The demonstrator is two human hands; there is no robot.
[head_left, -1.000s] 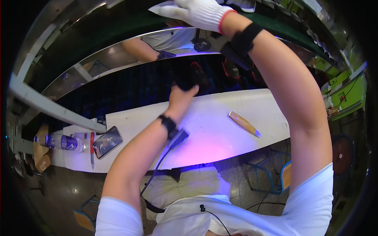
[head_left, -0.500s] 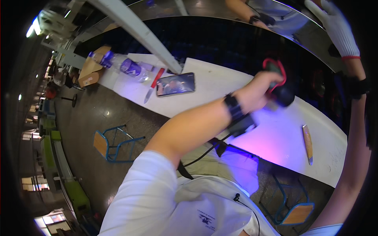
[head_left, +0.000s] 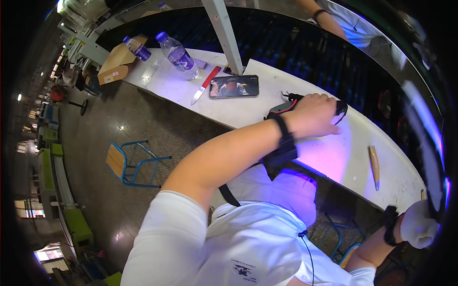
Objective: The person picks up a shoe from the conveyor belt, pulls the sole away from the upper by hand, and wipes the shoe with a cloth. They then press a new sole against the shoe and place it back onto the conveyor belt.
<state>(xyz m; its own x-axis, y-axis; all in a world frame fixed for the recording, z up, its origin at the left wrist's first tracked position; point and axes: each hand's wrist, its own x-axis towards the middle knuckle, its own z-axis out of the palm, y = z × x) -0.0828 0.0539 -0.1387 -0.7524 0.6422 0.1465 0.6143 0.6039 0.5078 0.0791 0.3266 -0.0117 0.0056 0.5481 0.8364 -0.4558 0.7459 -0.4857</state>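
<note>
My bare left hand (head_left: 313, 116), a black strap at its wrist, is closed over a dark shoe (head_left: 276, 110) with red trim, low over the white bench. The palm and fingers hide much of the shoe; black lace-like ends stick out beyond it. At the far right, my right hand (head_left: 420, 225) wears a white knitted glove, beside the bench end. A dark, blurred shape overlaps it, and its fingers cannot be made out. Nearest to the right hand on the bench lies a knife with a tan handle (head_left: 374, 167).
On the white bench (head_left: 267, 71) lie a phone (head_left: 234, 87) and a red-handled knife (head_left: 206, 85). Two water bottles (head_left: 177, 56) and a cardboard box (head_left: 114, 64) stand further left. A grey post (head_left: 223, 33) rises beside the dark conveyor (head_left: 296, 52). A blue-framed stool (head_left: 129, 162) is on the floor.
My right hand has come down from the upper right to beside the bench end. My left hand has turned and lowered the shoe towards the bench, slightly to the left. The view has shifted.
</note>
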